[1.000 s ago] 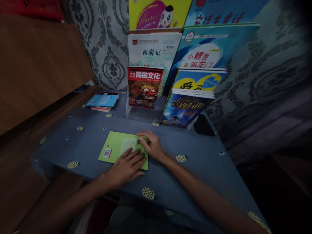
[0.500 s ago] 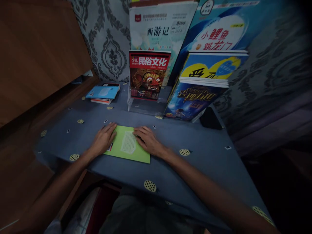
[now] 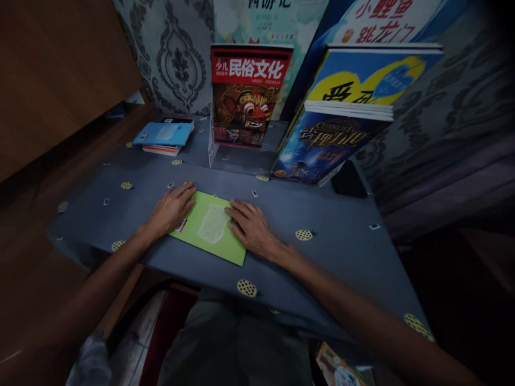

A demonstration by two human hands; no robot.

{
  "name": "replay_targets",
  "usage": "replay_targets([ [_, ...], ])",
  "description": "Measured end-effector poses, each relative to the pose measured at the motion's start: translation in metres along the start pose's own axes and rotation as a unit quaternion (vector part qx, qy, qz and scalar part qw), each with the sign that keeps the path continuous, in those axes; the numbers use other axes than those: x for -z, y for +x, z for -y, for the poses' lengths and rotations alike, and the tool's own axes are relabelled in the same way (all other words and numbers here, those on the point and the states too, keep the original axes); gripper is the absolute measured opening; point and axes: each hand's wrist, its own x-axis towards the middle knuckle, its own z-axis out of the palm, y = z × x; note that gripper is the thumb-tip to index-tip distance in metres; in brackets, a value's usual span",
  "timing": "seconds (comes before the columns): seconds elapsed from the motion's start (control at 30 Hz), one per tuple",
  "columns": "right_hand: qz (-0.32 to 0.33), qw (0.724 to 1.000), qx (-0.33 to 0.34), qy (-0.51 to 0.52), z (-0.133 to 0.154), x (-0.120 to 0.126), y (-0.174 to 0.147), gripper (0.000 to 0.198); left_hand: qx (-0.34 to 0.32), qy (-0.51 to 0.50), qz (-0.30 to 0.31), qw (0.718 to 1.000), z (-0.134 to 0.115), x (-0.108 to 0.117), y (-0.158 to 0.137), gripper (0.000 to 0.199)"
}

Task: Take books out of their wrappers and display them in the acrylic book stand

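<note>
A thin light-green book (image 3: pixel 215 225) lies on the blue patterned tablecloth, turned at a slant, with a white block of small print facing up. My left hand (image 3: pixel 172 208) rests flat over its left end, fingers stretched out beside a small barcode label. Over the right end lies my right hand (image 3: pixel 253 228), palm down with fingers extended toward the printed block. Both hands are open and touch the book without wrapping around it.
Behind the book, a clear stand (image 3: pixel 231 159) holds a red-topped book (image 3: pixel 247 102). Blue books (image 3: pixel 322 147) stand to its right, near a black object (image 3: pixel 349 179). A small book pile (image 3: pixel 163 135) lies at the back left. Below the table edge shows a colourful cover (image 3: pixel 340 367).
The camera has tilted downward, so the standing books appear higher. The green book has turned slightly clockwise under my hands, which stay on its two ends.
</note>
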Motion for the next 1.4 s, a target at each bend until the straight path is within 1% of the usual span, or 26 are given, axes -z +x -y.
replay_targets([
  [0.1, -0.003, 1.0, 0.001, -0.007, 0.002, 0.003, -0.01, 0.039, 0.039, 0.044, -0.051, 0.997, -0.01, 0.012, -0.009, 0.044],
  [0.17, -0.007, 1.0, 0.005, -0.007, 0.005, 0.005, -0.01, 0.037, 0.043, 0.069, -0.065, 0.995, -0.025, 0.02, -0.025, 0.04],
  [0.23, -0.003, 1.0, 0.019, 0.018, 0.013, 0.005, -0.003, 0.036, 0.001, 0.071, -0.056, 0.996, -0.045, 0.023, -0.048, 0.036],
  [0.27, 0.005, 0.999, 0.033, 0.041, 0.019, 0.005, 0.003, 0.036, -0.036, 0.064, -0.056, 0.996, -0.056, 0.021, -0.061, 0.034],
  [0.3, 0.018, 0.996, 0.05, 0.068, 0.027, 0.004, 0.011, 0.037, -0.071, 0.058, -0.068, 0.993, -0.066, 0.017, -0.073, 0.031],
  [0.33, 0.038, 0.992, 0.073, 0.097, 0.036, 0.003, 0.02, 0.039, -0.088, 0.06, -0.092, 0.99, -0.074, 0.012, -0.085, 0.029],
  [0.37, 0.059, 0.986, 0.094, 0.126, 0.047, 0.001, 0.03, 0.04, -0.086, 0.065, -0.113, 0.988, -0.081, 0.006, -0.096, 0.027],
  [0.43, 0.137, 0.965, 0.148, 0.166, 0.068, -0.005, 0.048, 0.044, -0.076, 0.076, -0.162, 0.981, -0.088, -0.007, -0.113, 0.024],
  [0.5, 0.198, 0.947, 0.181, 0.176, 0.084, -0.015, 0.064, 0.051, -0.062, 0.082, -0.193, 0.976, -0.09, -0.017, -0.122, 0.022],
  [0.57, 0.23, 0.936, 0.198, 0.178, 0.091, -0.025, 0.075, 0.057, -0.053, 0.078, -0.206, 0.974, -0.089, -0.021, -0.126, 0.022],
  [0.67, 0.235, 0.937, 0.196, 0.17, 0.084, -0.033, 0.085, 0.062, -0.042, 0.062, -0.2, 0.977, -0.09, -0.018, -0.123, 0.022],
  [0.77, 0.221, 0.952, 0.157, 0.143, 0.062, -0.03, 0.091, 0.065, -0.042, 0.042, -0.19, 0.98, -0.093, -0.011, -0.119, 0.024],
  [0.83, 0.197, 0.964, 0.125, 0.126, 0.044, -0.024, 0.092, 0.062, -0.05, 0.03, -0.189, 0.98, -0.093, -0.008, -0.117, 0.029],
  [0.9, 0.171, 0.974, 0.101, 0.112, 0.026, -0.018, 0.089, 0.059, -0.057, 0.024, -0.186, 0.981, -0.093, -0.006, -0.116, 0.03],
  [1.0, 0.145, 0.983, 0.081, 0.084, 0.004, -0.012, 0.077, 0.057, -0.063, 0.029, -0.174, 0.982, -0.092, -0.002, -0.112, 0.027],
  [1.13, 0.11, 0.99, 0.075, 0.044, -0.012, -0.007, 0.048, 0.055, -0.064, 0.049, -0.153, 0.985, -0.093, 0.004, -0.105, 0.022],
  [1.27, 0.094, 0.992, 0.079, 0.03, -0.011, 0.001, 0.016, 0.055, -0.071, 0.06, -0.138, 0.986, -0.095, 0.006, -0.099, 0.023],
  [1.4, 0.123, 0.987, 0.098, 0.04, 0.006, 0.012, -0.014, 0.058, -0.086, 0.052, -0.128, 0.987, -0.097, 0.005, -0.095, 0.025],
])
